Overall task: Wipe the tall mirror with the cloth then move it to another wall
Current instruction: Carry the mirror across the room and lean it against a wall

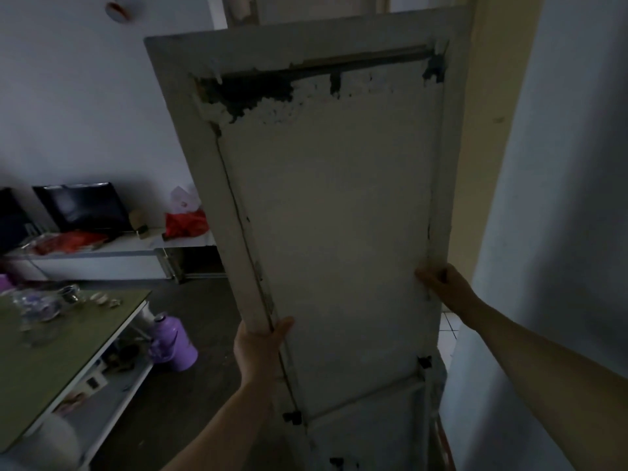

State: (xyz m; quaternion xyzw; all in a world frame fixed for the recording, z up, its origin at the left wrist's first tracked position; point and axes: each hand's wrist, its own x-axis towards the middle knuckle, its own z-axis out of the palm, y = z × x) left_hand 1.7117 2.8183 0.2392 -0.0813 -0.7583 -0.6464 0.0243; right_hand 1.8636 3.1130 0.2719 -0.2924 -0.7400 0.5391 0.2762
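The tall mirror (326,205) fills the middle of the view with its back toward me: a pale frame around a white backing board that is torn and dark near the top. It leans slightly to the left. My left hand (260,348) grips the left frame edge low down, thumb on the backing. My right hand (441,283) clasps the right frame edge a bit higher. The glass side is hidden. No cloth is in view.
A green-topped table (51,362) with glassware stands at the lower left, a purple thermos (173,345) on the floor beside it. A low white cabinet (102,260) with a dark screen and red bags lines the far wall. A wall corner (543,232) rises close on the right.
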